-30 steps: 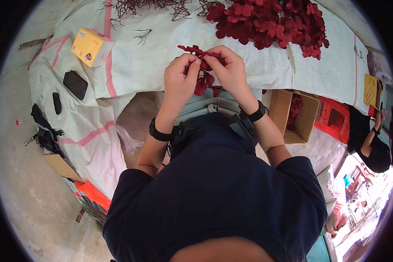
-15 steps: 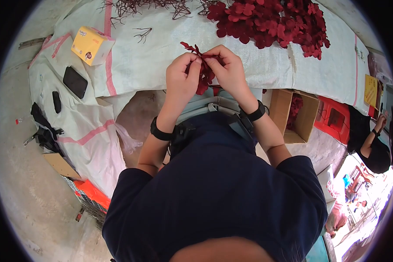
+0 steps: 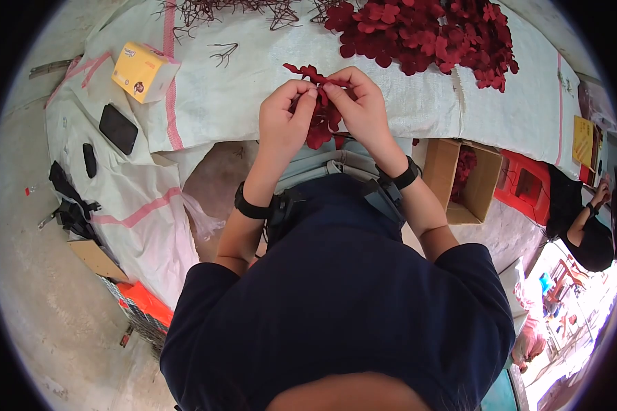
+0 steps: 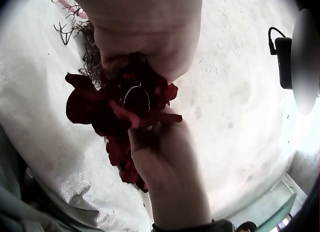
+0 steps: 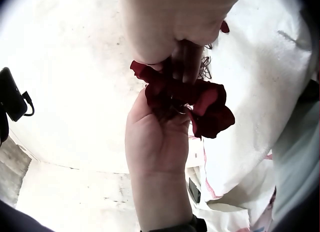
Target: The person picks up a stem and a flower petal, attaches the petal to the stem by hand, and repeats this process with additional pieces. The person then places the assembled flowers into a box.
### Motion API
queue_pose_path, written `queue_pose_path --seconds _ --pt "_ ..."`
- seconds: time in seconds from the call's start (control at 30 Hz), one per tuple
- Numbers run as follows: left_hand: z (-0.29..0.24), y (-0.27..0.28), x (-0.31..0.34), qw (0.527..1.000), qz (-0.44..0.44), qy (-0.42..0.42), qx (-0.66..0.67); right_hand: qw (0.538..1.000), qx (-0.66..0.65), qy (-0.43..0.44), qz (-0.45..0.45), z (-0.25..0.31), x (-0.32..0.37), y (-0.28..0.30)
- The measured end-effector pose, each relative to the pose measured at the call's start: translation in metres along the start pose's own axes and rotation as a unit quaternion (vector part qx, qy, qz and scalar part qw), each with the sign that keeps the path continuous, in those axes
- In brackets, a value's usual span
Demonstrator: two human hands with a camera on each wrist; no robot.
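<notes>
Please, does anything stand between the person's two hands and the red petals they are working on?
Nothing visible does: the left hand and right hand both pinch the red petals directly. The petal pile and a loose twig lie farther off on the white sheet.

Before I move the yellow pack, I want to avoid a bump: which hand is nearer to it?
Left. The left hand is to the right of the yellow pack, with a gap between; the right hand is farther right, beyond the left.
</notes>
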State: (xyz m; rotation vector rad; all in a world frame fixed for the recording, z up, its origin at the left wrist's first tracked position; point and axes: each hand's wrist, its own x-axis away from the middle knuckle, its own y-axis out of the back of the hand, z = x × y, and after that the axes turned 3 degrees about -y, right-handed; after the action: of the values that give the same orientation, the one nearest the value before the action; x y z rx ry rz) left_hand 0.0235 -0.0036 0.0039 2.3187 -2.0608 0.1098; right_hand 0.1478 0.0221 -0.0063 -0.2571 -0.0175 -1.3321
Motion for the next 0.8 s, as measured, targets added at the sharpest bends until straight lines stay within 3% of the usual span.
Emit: queue_pose_path --seconds 0.8 --pt "-0.0047 0.0072 -0.0038 0.998 0.034 0.015 -0.052 0.997 -0.057 -0.039 0.025 -0.0016 -0.0005 0.0000"
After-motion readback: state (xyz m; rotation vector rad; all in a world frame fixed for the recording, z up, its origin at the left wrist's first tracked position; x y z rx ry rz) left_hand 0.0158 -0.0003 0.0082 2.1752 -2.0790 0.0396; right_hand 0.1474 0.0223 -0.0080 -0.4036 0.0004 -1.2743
